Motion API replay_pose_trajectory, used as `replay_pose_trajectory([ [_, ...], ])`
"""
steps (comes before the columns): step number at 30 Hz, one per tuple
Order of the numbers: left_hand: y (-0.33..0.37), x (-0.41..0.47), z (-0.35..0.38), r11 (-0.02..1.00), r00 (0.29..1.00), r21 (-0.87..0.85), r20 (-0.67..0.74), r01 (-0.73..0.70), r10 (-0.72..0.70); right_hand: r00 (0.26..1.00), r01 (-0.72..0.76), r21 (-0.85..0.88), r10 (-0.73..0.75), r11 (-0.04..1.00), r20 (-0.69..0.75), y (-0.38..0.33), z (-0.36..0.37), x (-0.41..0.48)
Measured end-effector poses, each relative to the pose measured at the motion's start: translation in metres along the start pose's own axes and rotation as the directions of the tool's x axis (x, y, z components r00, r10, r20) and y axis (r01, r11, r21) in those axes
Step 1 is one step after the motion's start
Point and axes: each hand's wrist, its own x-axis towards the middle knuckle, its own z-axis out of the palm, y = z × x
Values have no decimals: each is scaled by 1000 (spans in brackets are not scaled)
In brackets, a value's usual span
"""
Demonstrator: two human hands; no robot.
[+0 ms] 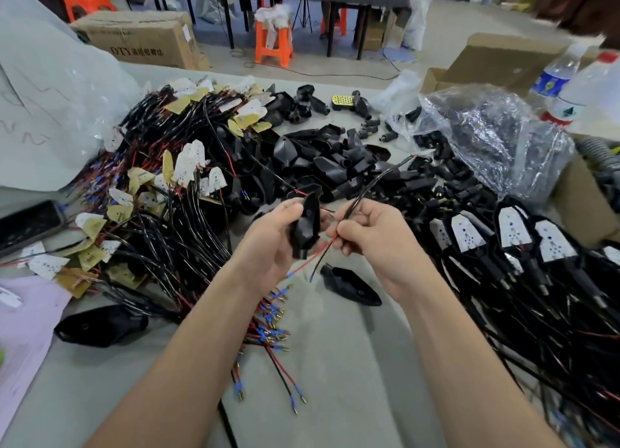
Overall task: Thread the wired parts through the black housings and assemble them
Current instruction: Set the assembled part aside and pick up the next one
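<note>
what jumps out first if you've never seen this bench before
The two hands at centre: the left hand grips a black housing while the right hand pinches a red-and-black wire beside it. Around them, a tangled pile of wired parts with white and yellow tags fills the left of the table, loose black housings heap behind, and an orange stool stands on the floor beyond.

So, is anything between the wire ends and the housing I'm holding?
Nothing visible. The right hand pinches the cable; its wire ends hang free just below the housing in the left hand.
</note>
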Motion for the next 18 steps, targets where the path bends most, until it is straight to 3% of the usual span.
replay_pose_trajectory([
  [5,-17,4,-12,996,993,88,113,22,-32,998,55,106,-55,993,-5,8,-7,6],
  [11,-14,16,-21,972,997,232,79,-18,0,985,139,222,-111,965,-134,34,-11,7],
  [15,-16,15,-22,923,993,381,118,-55,10,953,207,200,-151,958,-264,42,-15,8],
  [18,-16,15,-21,913,992,402,125,-67,17,926,248,170,-182,954,-331,45,-19,7],
])
